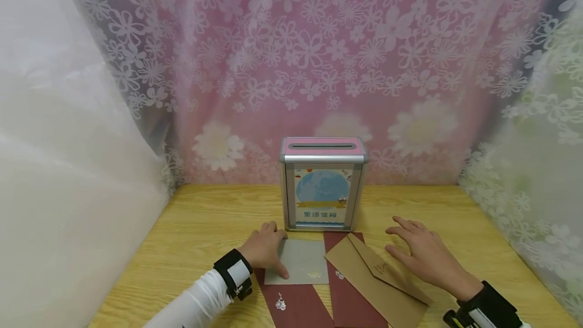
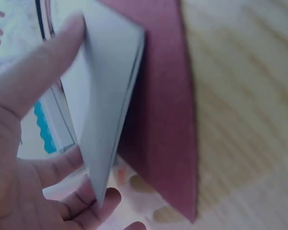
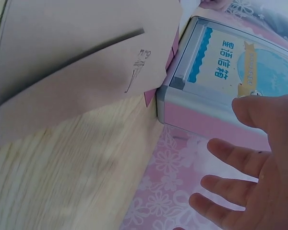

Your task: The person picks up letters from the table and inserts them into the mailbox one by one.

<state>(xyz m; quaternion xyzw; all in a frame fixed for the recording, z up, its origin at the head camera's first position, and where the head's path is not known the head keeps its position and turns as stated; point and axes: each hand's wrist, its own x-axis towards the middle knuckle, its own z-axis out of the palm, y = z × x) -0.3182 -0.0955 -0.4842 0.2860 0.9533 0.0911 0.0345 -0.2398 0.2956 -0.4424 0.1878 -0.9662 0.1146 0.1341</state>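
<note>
A grey-green envelope [image 1: 304, 261] lies partly over a dark red envelope [image 1: 298, 308] in front of the box. My left hand [image 1: 264, 248] holds its left side; the thumb lies on its face, and the other fingers meet the far corner in the left wrist view. My right hand [image 1: 423, 254] hovers with spread fingers, holding nothing, to the right of a brown kraft envelope [image 1: 364, 280]. That envelope lies slanted over a second dark red envelope [image 1: 343, 287]. In the right wrist view its flap carries dark script.
A silver and pink letter box [image 1: 324, 186] stands upright behind the envelopes, with a slot [image 1: 323, 146] in its top and a globe picture on its front. The wood-grain table [image 1: 218, 211] ends at a pink floral curtain [image 1: 319, 65]. White sheeting [image 1: 82, 166] hangs at left.
</note>
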